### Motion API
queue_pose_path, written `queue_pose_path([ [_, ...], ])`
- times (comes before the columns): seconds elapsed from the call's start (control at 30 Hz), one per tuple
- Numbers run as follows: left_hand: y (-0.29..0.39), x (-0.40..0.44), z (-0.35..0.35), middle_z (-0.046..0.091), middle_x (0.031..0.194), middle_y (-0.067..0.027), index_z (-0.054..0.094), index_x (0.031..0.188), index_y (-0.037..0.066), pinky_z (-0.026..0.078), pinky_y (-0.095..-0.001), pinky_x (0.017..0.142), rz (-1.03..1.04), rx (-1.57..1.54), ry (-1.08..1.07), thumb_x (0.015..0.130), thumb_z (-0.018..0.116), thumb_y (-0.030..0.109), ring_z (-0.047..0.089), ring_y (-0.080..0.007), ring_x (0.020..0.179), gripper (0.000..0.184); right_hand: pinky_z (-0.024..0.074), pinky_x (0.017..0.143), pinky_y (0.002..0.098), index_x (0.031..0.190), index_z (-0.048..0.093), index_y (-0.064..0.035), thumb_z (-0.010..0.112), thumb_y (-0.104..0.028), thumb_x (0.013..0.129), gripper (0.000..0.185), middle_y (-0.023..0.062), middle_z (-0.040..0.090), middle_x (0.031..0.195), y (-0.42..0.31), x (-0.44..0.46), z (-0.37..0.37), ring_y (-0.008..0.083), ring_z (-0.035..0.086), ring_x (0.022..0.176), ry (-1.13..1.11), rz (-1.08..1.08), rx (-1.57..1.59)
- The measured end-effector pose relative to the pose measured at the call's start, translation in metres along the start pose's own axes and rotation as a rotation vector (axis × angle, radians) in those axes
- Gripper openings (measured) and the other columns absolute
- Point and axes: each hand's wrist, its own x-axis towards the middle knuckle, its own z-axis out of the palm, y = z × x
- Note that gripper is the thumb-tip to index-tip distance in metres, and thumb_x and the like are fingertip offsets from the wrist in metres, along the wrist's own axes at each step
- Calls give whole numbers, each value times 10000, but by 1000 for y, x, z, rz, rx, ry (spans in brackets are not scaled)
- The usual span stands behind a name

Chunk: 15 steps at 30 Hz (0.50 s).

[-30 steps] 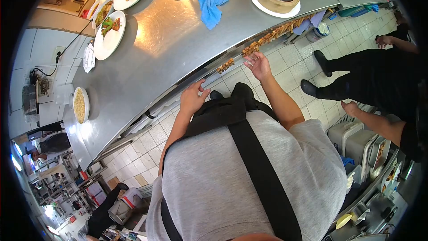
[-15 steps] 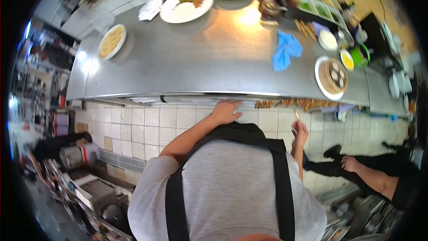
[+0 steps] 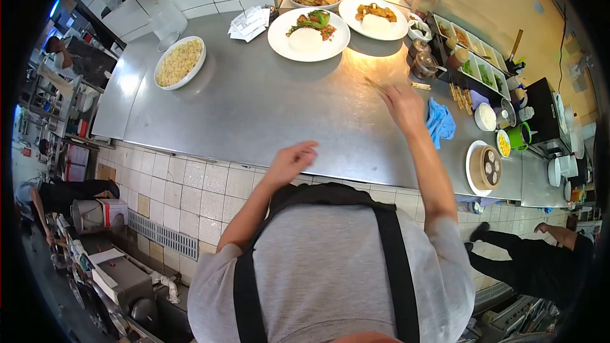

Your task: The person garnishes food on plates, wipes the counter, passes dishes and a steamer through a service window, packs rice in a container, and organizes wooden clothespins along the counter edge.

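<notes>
We log our right hand (image 3: pixel 401 105) over the counter (image 3: pixel 241 114), grip clamped on a small wooden piece (image 3: pixel 372 82), blurred, its free end toward 10 o'clock. We cannot tell whether that piece touches the steel. Our left hand (image 3: pixel 293 161) sits over the near edge, at 8 o'clock from the right, thumb and fingers loosely apart. Noted from our right hand: blue cloth (image 3: pixel 441 124) just beside, toward 4 o'clock; plate of rice and greens (image 3: pixel 278 44), 10 o'clock; bamboo steamer (image 3: pixel 481 169), farther out, 4 o'clock.
</notes>
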Motion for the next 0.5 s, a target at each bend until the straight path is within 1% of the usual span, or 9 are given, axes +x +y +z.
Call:
queue_pose_path([
  [0.1, -21, -4, -61, 653, 964, -43, 571, 1218, 35, 484, -246, 725, 28, 173, 298, 912, 590, 177, 584, -93, 796, 338, 454, 670, 366, 832, 633, -118, 596, -207, 811, 98, 40, 608, 723, 16, 64, 50, 226, 603, 741, -116, -230, -77],
  [0.17, -33, -13, -98, 653, 953, -45, 573, 1210, 23, 479, -245, 746, 21, 109, 427, 916, 584, 174, 583, -95, 803, 331, 452, 679, 365, 901, 655, -126, 552, -200, 832, 144, 33, 610, 723, 25, 90, 75, 213, 605, 749, -225, -337, -130],
  [0.23, -53, -20, -125, 655, 824, -37, 607, 1159, 34, 474, -246, 670, 79, 77, 644, 892, 607, 182, 584, -102, 732, 305, 456, 681, 367, 977, 662, -134, 533, -198, 835, 202, 30, 610, 723, 27, 99, 95, 207, 607, 750, -235, -392, -134],
  [0.27, -60, -25, -139, 641, 803, -29, 609, 1152, 31, 468, -244, 653, 52, 113, 678, 895, 601, 175, 571, -98, 715, 295, 457, 682, 367, 1014, 666, -138, 523, -197, 836, 236, 28, 611, 723, 33, 109, 105, 204, 608, 751, -222, -429, -151],
  [0.3, -69, -27, -153, 626, 782, -21, 610, 1144, 27, 462, -242, 636, 47, 147, 721, 898, 596, 167, 559, -93, 698, 284, 463, 706, 379, 1114, 647, -162, 514, -183, 835, 309, 29, 624, 758, 38, 111, 116, 200, 612, 755, -164, -516, -184],
  [0.37, -97, -27, -172, 597, 751, -12, 615, 1115, 3, 443, -233, 602, 61, -18, 785, 905, 581, 151, 532, -82, 670, 260, 475, 739, 415, 1127, 637, -173, 550, -230, 818, 327, 22, 650, 824, 40, 125, 124, 219, 633, 816, -376, -436, -232],
  [0.4, -90, -25, -173, 582, 722, -9, 617, 1082, -11, 434, -229, 578, 61, 19, 856, 903, 581, 147, 523, -80, 641, 241, 475, 762, 419, 1140, 630, -170, 566, -248, 809, 346, 34, 653, 874, 27, 142, 108, 233, 630, 855, -591, -393, -323],
  [0.43, -82, -24, -174, 580, 710, -11, 620, 1041, -16, 436, -228, 571, 25, -82, 852, 903, 572, 134, 526, -79, 626, 209, 475, 784, 422, 1153, 623, -168, 582, -267, 800, 369, 46, 655, 925, 17, 168, 92, 248, 628, 893, -807, -331, -412],
  [0.5, -88, -16, -174, 585, 706, -14, 622, 1016, -16, 441, -232, 563, 22, -173, 899, 893, 565, 120, 532, -84, 614, 192, 468, 808, 420, 1142, 625, -150, 601, -302, 798, 376, 74, 630, 1036, 24, 219, 78, 255, 602, 970, -700, -301, -374],
])
